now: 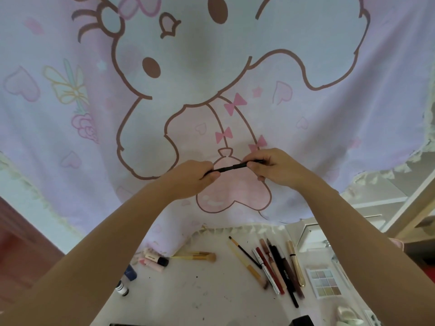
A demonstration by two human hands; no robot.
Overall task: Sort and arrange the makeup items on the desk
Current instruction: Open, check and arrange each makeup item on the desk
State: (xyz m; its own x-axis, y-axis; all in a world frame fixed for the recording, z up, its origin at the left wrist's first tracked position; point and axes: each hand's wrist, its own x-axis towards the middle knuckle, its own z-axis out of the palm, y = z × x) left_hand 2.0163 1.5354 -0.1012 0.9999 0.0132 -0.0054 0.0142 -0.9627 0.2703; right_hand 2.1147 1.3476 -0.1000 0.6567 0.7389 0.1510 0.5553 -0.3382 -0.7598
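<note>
2 bare forearms reach up from the lower edge of the head view, each uncovered from the frame edge to the wrist (no sleeve shows on either). The left hand [195, 176] and the right hand [270, 167] wear nothing: no glove, ring, watch or bracelet can be seen. The fingernails that show look short and plain, though blur hides finer detail.

Lettering on pens [286, 275] too blurred to read
</note>
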